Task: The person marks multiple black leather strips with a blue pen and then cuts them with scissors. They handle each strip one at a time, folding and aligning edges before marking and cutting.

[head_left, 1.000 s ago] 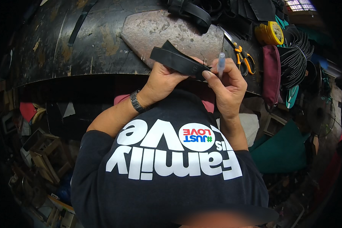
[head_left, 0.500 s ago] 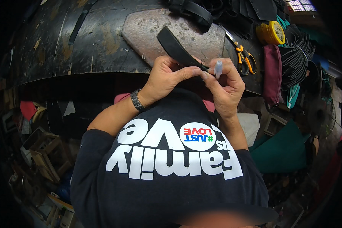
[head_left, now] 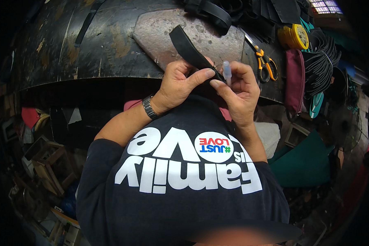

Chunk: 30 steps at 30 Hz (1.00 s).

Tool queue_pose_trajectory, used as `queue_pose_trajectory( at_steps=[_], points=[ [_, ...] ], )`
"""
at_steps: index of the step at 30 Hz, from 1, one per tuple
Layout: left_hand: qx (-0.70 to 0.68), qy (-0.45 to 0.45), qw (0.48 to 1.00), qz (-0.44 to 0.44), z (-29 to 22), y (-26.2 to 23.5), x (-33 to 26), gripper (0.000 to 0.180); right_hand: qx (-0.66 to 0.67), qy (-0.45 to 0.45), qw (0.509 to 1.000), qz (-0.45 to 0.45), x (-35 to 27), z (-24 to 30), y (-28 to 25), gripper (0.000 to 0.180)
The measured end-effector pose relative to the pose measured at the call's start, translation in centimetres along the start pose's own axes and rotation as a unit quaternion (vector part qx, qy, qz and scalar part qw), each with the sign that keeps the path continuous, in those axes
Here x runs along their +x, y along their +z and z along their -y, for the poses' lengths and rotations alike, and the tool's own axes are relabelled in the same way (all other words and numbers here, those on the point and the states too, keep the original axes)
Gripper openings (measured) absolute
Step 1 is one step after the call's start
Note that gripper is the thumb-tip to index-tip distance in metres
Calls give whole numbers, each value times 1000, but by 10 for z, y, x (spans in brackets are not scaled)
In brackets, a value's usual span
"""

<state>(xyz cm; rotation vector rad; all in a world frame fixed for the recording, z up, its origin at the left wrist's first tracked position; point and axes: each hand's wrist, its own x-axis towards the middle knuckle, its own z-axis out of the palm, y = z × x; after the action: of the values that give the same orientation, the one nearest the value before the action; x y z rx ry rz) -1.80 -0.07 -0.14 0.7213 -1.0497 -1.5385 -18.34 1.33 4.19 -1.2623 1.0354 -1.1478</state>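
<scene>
A flat black strap piece (head_left: 187, 46) slants up and to the left from between both hands, over the dark workbench (head_left: 90, 49). My left hand (head_left: 179, 82), with a metal watch on the wrist, pinches the strap's near end with thumb and fingers. My right hand (head_left: 238, 91) touches the same end and holds a small pale blue-grey marker or tube (head_left: 226, 70) upright between its fingers. Both hands are close to my chest, above my dark printed shirt.
A worn grey slab (head_left: 160, 33) lies on the bench behind the strap. Orange-handled scissors (head_left: 263, 59), a yellow tape measure (head_left: 293, 37), a maroon pouch (head_left: 295, 80) and bundled black cords (head_left: 322, 61) lie to the right. More black straps (head_left: 211, 11) sit at the back.
The strap has swung from lying almost level across my hands to pointing steeply up and to the left. My left thumb has closed over its near end; the right hand still holds the marker.
</scene>
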Motion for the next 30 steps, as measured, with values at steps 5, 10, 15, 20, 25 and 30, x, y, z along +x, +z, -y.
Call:
queue_pose_trajectory(
  at_steps=[5, 10, 15, 20, 25, 30],
  points=[
    [19, -8, 999, 27, 0, -4, 0, 25, -96, -10, 994, 50, 6, -5, -7, 17],
    [52, 29, 998, 1, 9, 2, -3, 23, -225, -98, 969, 33, 5, -11, -5, 8],
    [162, 39, 986, -12, 11, -2, -2, 20, -218, -65, 972, 57, 7, -7, -5, 11],
    [126, 50, 991, 2, 5, -4, 1, 16, -54, -40, 998, 4, 16, 5, -19, 43],
    [96, 31, 994, 29, 3, 4, 0, 14, 130, 33, 990, -54, 13, 1, -17, 40],
    [104, 23, 993, 49, 6, 0, 1, 16, 157, 9, 984, -88, 13, -5, -9, 30]
  ],
)
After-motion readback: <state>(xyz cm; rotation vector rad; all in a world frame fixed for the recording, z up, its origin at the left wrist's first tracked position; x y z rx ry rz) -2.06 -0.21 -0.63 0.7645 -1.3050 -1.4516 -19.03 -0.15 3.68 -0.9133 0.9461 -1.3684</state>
